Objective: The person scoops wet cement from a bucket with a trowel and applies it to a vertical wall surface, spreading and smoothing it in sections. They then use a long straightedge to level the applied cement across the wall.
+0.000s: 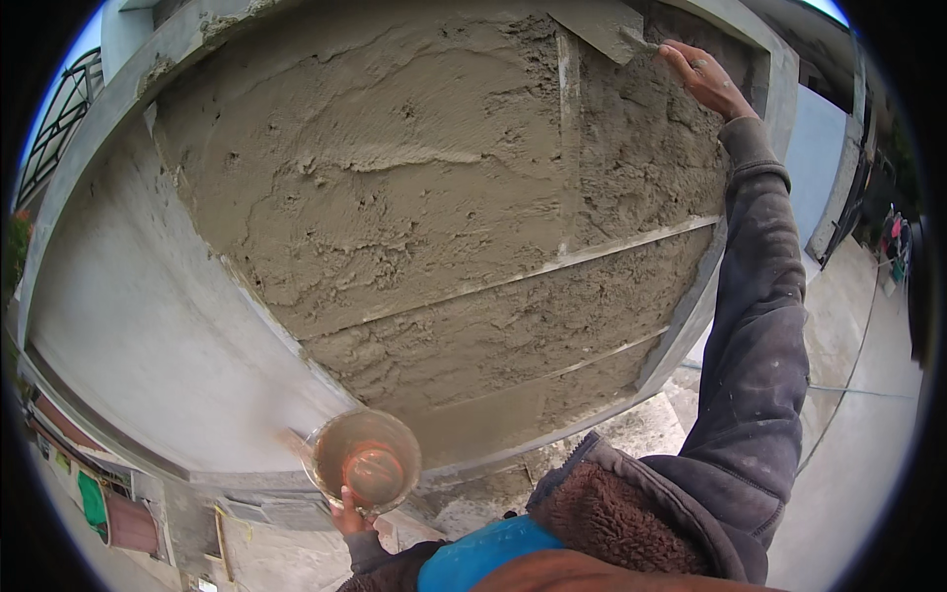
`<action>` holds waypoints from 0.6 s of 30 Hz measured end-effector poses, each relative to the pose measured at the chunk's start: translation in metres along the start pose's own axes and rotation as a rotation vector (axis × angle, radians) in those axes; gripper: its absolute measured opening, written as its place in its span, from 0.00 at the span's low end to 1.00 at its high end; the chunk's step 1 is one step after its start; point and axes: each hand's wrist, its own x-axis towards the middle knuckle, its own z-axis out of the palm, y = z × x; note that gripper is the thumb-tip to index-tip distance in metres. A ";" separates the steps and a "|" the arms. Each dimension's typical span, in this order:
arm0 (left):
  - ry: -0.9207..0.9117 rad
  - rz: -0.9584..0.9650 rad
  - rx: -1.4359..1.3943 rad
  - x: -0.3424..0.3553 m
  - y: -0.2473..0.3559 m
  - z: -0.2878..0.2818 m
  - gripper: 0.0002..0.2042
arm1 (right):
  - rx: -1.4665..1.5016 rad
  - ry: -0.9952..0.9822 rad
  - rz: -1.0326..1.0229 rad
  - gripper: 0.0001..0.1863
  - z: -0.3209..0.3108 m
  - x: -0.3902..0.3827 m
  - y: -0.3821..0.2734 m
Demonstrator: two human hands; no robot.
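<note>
High up, toward the right: has trowel lying nearly flat across the top of the upright strip; hard to confirm contact with the mortar from this angle.
Right hand: grips the trowel by its near end with curled fingers; reaches far up.
Left hand: grasps the near side of the bucket with fingers at the rim, below the mortar's lower left edge.
Bucket: faces mouth-up, looks reddish inside with smears; unclear how full. Best held steady, and brought nearer the trowel to catch drips.
Mortar: runs rough, pitted and ridged across the middle, smoother at upper left. Fill pits thinly first, then press firmly rather than skim.
Strips: include a long slanting strip and a lower strip too. Probably worth using as depth guides; ride the blade along without gouging.
Blade: lift the leading edge slightly, press evenly, overlap strokes. Avoid a steep angle, for risk of dragging mortar loose.
Frame: stands close beside the right hand, in concrete. Ease off there to avoid knocking it or piling mortar into the corner.
Pale panel: lies smooth, left of the mortar. Avoid splashing.
Reach: looks near full stretch, so likely hard to press evenly. Step closer or shorten strokes.
</note>
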 end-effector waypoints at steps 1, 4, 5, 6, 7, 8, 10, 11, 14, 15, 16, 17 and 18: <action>-0.007 0.025 0.011 0.000 0.001 -0.003 0.25 | 0.083 -0.027 0.077 0.28 0.003 -0.015 0.001; -0.052 0.033 0.013 0.009 -0.005 -0.012 0.25 | 0.343 -0.069 0.268 0.25 0.024 -0.108 -0.046; -0.072 -0.002 -0.001 0.015 -0.008 -0.012 0.24 | 0.456 -0.026 0.265 0.22 0.032 -0.132 -0.070; -0.090 -0.043 -0.007 0.018 -0.013 -0.014 0.24 | 0.457 -0.017 0.213 0.20 0.032 -0.148 -0.100; -0.078 -0.051 0.007 0.020 -0.014 -0.016 0.24 | 0.473 -0.005 0.175 0.18 0.040 -0.156 -0.125; -0.063 -0.051 0.028 0.023 -0.011 -0.018 0.24 | 0.476 0.035 0.182 0.18 0.042 -0.148 -0.149; -0.070 -0.075 0.044 0.025 -0.003 -0.026 0.24 | 0.476 0.103 0.207 0.17 0.040 -0.127 -0.193; -0.119 -0.106 0.032 0.026 -0.003 -0.020 0.24 | 0.406 0.227 0.197 0.17 0.043 -0.112 -0.191; -0.227 -0.166 0.015 0.031 -0.006 -0.018 0.24 | 0.517 0.336 0.379 0.18 0.041 -0.068 -0.199; -0.253 -0.185 0.003 0.030 -0.006 -0.015 0.24 | 0.505 0.354 0.426 0.18 0.043 -0.060 -0.204; -0.279 -0.203 -0.012 0.030 -0.007 -0.014 0.24 | 0.495 0.375 0.469 0.18 0.047 -0.054 -0.207; -0.294 -0.207 -0.027 0.033 -0.008 -0.019 0.24 | 0.495 0.392 0.511 0.19 0.055 -0.049 -0.214; -0.293 -0.220 -0.032 0.038 -0.007 -0.024 0.24 | 0.486 0.400 0.506 0.19 0.060 -0.046 -0.223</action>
